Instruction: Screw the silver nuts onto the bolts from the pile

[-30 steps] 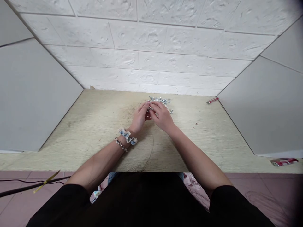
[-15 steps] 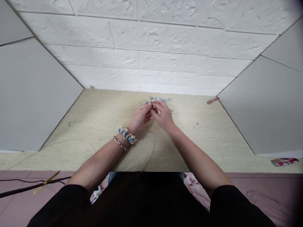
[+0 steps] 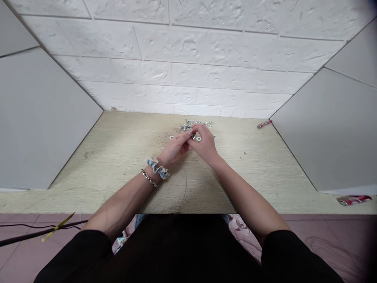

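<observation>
Left hand [image 3: 176, 148] and right hand [image 3: 204, 145] | fingers pinch small metal piece [image 3: 192, 136], seemingly to steady it | bolts [image 3: 186, 127] within reach

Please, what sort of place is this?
Probably a small workbench or desk nook: a wooden tabletop against a white brick-patterned wall, with grey panels on both sides and metal bolts on top.

The tabletop [image 3: 250, 169] is viewed from head height, facing forward and down. The far right edge is perhaps shadowed.
</observation>
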`<state>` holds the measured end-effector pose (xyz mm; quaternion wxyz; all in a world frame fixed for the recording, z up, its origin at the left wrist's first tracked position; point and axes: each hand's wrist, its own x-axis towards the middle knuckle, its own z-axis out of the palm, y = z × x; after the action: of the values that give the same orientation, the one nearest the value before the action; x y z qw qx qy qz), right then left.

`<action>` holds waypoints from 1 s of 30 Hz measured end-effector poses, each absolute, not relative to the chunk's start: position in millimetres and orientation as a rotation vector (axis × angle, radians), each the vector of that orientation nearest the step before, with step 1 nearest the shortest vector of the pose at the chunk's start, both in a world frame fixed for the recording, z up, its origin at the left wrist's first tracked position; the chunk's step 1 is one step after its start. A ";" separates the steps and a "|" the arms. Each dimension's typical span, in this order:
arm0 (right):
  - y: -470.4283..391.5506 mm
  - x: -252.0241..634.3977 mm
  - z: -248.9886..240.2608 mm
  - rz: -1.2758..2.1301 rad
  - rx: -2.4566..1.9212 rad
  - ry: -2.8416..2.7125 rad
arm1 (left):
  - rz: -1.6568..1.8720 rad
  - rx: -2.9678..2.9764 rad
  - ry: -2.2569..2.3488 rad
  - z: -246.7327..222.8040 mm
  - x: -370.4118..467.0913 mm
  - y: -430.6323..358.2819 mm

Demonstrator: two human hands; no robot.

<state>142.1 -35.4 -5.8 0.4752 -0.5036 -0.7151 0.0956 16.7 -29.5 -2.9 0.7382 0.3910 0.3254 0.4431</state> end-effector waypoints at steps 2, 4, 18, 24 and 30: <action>-35.2 143.0 -6.5 0.243 -1.221 -1.760 | 0.933 0.873 0.714 -4.0 17.6 -30.6; -34.8 144.1 -7.0 0.250 -1.201 -1.778 | 0.893 0.887 0.705 -4.8 18.5 -32.0; -39.4 141.7 -4.4 0.173 -1.257 -1.984 | 1.076 0.801 0.779 3.8 11.1 -24.4; -38.5 142.2 -5.1 0.106 -1.229 -1.948 | 1.145 0.685 0.812 2.7 6.3 -16.6; -38.2 144.1 -2.4 0.090 -1.253 -1.860 | 1.116 0.726 0.798 4.6 6.1 -19.0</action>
<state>144.1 -38.2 -2.4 0.4335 -0.5029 -0.7469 0.0361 6.1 -19.0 4.6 0.7137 0.3278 0.3602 0.5035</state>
